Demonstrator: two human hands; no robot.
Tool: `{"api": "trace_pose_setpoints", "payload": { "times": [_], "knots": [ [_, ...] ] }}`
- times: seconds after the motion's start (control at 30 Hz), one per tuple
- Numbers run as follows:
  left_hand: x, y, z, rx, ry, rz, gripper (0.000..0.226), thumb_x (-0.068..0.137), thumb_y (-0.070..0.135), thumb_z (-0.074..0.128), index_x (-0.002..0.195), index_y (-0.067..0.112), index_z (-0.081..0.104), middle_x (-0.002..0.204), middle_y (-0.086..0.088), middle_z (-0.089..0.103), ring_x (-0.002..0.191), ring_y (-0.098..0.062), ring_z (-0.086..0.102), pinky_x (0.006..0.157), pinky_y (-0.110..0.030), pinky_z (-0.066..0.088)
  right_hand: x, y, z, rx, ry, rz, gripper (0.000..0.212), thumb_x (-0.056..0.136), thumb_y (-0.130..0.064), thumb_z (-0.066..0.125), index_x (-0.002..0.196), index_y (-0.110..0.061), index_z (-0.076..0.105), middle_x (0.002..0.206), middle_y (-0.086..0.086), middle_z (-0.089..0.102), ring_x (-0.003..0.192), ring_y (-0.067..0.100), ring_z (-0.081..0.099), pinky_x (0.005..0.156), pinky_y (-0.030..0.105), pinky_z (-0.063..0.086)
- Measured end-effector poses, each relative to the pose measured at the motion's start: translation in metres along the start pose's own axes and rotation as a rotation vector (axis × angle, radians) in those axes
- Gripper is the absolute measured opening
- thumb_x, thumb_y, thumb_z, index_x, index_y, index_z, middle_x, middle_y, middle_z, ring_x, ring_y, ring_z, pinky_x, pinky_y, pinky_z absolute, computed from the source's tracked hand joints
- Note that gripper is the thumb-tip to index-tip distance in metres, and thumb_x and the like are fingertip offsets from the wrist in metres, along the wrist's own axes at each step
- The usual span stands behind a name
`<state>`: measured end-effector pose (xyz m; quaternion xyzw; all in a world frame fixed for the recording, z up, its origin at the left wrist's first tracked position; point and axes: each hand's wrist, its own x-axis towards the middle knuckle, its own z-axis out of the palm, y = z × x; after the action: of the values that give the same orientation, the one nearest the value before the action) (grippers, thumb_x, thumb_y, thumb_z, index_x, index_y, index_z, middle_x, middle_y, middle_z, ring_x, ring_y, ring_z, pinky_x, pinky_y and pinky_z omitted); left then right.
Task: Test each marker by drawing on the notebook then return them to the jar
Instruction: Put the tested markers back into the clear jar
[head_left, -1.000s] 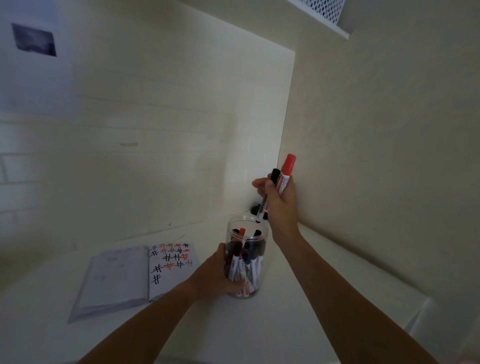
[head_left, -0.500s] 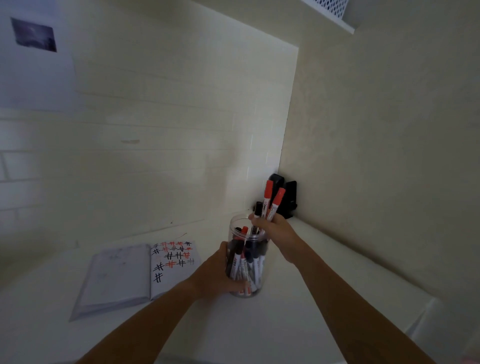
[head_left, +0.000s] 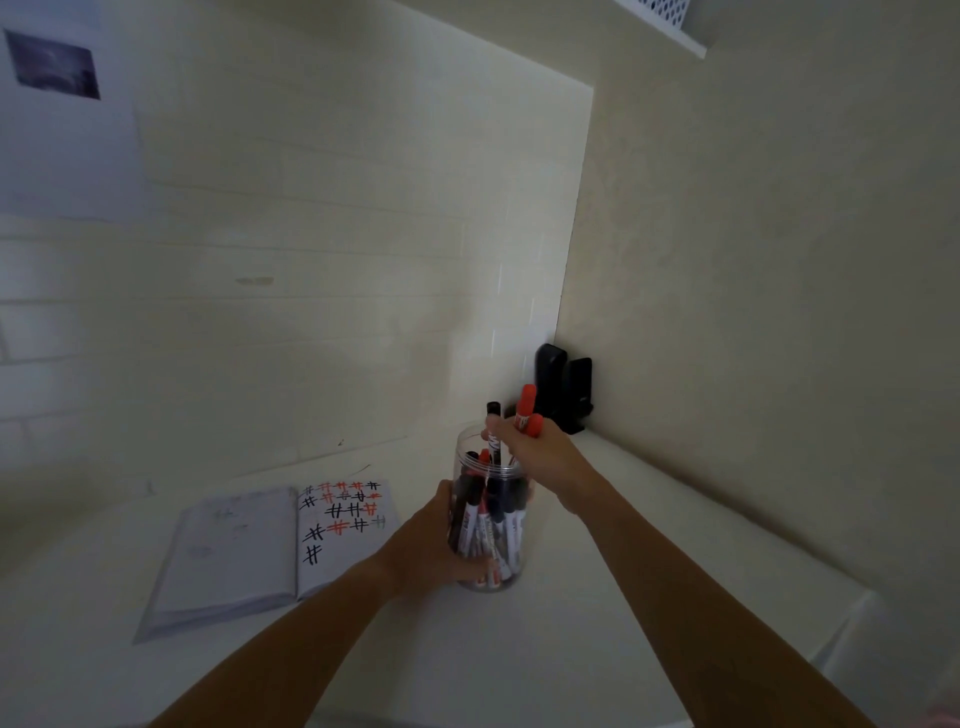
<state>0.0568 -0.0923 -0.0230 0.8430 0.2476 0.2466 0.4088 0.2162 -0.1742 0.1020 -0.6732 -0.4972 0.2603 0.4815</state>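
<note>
Three markers (head_left: 525, 415) clenched in right hand (head_left: 540, 457) directly over jar (head_left: 491, 525), going back in; left hand (head_left: 441, 540) grasps jar side; notebook (head_left: 343, 525) beyond left hand, hash marks filling page; testing seemingly near done

No lettering is legible: the notebook (head_left: 347, 525) page carries only black and red hash marks, and the print on the markers (head_left: 485, 525) is too blurred.

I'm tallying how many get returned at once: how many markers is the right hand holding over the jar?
3, gripped in the right hand above the jar: a black-capped marker on the left and two red-capped markers beside it. The fingers may hide more.
</note>
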Motion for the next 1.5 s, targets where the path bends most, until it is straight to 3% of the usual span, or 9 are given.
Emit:
{"api": "trace_pose_setpoints", "payload": {
  "times": [0.13, 0.23, 0.37, 0.47, 0.67, 0.93, 1.13, 1.33, 1.5],
  "knots": [
    [0.0, 0.0, 0.001, 0.006, 0.001, 0.005, 0.103, 0.062, 0.054, 0.09, 0.14, 0.032, 0.027, 0.132, 0.011, 0.058, 0.118, -0.002, 0.06, 0.097, -0.028, 0.055, 0.005, -0.002, 0.002, 0.026, 0.068, -0.004, 0.051, 0.099, -0.052, 0.051, 0.108, -0.008, 0.074, 0.11, 0.015, 0.072, 0.103, 0.027, 0.067, 0.082, 0.032, 0.051],
    [0.0, -0.002, 0.001, 0.003, 0.001, 0.001, 0.104, 0.06, 0.057, 0.089, 0.14, 0.034, 0.027, 0.132, 0.011, 0.059, 0.119, -0.004, 0.06, 0.097, -0.031, 0.055, 0.006, -0.006, 0.001, -0.032, 0.021, 0.046, 0.038, 0.099, -0.045, 0.052, 0.103, -0.016, 0.077, 0.104, -0.004, 0.07, 0.092, 0.008, 0.06, 0.085, 0.032, 0.041],
    [0.0, -0.003, 0.001, 0.001, 0.004, 0.001, 0.104, 0.06, 0.059, 0.09, 0.14, 0.034, 0.028, 0.133, 0.012, 0.059, 0.12, -0.003, 0.06, 0.098, -0.033, 0.055, 0.006, -0.01, 0.001, 0.059, 0.152, -0.037, 0.036, 0.096, -0.038, 0.059, 0.093, -0.006, 0.075, 0.081, 0.012, 0.065, 0.075, 0.024, 0.061, 0.065, 0.024, 0.042],
    [0.0, -0.004, 0.001, -0.002, 0.006, -0.004, 0.102, 0.061, 0.057, 0.09, 0.139, 0.034, 0.029, 0.132, 0.013, 0.058, 0.12, -0.001, 0.059, 0.098, -0.032, 0.055, 0.008, -0.009, 0.0, 0.024, 0.259, -0.11, 0.032, 0.094, -0.033, 0.061, 0.069, -0.016, 0.07, 0.063, 0.008, 0.062, 0.058, 0.012, 0.054, 0.06, 0.024, 0.043],
    [0.001, -0.003, 0.001, 0.005, 0.005, -0.006, 0.098, 0.064, 0.051, 0.09, 0.138, 0.033, 0.029, 0.131, 0.013, 0.058, 0.117, 0.002, 0.059, 0.096, -0.026, 0.054, 0.011, -0.003, -0.003, -0.212, 0.272, -0.253, 0.021, 0.094, -0.027, 0.065, 0.082, -0.011, 0.059, 0.066, -0.004, 0.055, 0.057, 0.006, 0.049, 0.057, 0.015, 0.04],
    [-0.001, 0.001, 0.001, 0.013, 0.004, -0.002, 0.097, 0.065, 0.049, 0.089, 0.139, 0.03, 0.029, 0.129, 0.012, 0.059, 0.114, 0.004, 0.059, 0.092, -0.015, 0.05, 0.028, 0.014, -0.002, -0.38, 0.178, -0.239, 0.04, 0.083, -0.037, 0.077, 0.053, -0.02, 0.057, 0.055, -0.007, 0.053, 0.074, 0.018, 0.058, 0.083, 0.044, 0.057],
    [-0.002, 0.001, 0.001, 0.001, 0.003, -0.008, 0.099, 0.066, 0.047, 0.089, 0.141, 0.03, 0.027, 0.125, 0.018, 0.057, 0.108, 0.017, 0.056, 0.085, -0.008, 0.049, 0.01, 0.011, 0.002, -0.196, 0.358, -0.431, 0.039, 0.1, -0.054, 0.049, 0.087, -0.021, 0.065, 0.087, -0.004, 0.062, 0.085, 0.01, 0.059, 0.077, 0.025, 0.046],
    [-0.001, 0.001, 0.001, 0.002, -0.003, 0.006, 0.098, 0.065, 0.047, 0.09, 0.139, 0.03, 0.028, 0.13, 0.012, 0.058, 0.115, 0.003, 0.06, 0.096, -0.021, 0.053, 0.013, 0.014, 0.006, -0.271, 0.101, -0.366, 0.038, 0.108, -0.029, 0.042, 0.102, -0.018, 0.078, 0.123, -0.004, 0.06, 0.118, 0.008, 0.052, 0.107, 0.035, 0.041],
    [-0.002, 0.003, 0.002, -0.003, 0.003, 0.015, 0.091, 0.07, 0.039, 0.09, 0.136, 0.032, 0.028, 0.128, 0.011, 0.058, 0.113, 0.003, 0.06, 0.092, -0.017, 0.053, -0.008, 0.007, 0.003, -0.211, -0.025, -0.489, 0.025, 0.106, -0.039, 0.047, 0.116, -0.024, 0.066, 0.113, -0.019, 0.063, 0.108, -0.006, 0.056, 0.089, 0.008, 0.041]
  ]
}}
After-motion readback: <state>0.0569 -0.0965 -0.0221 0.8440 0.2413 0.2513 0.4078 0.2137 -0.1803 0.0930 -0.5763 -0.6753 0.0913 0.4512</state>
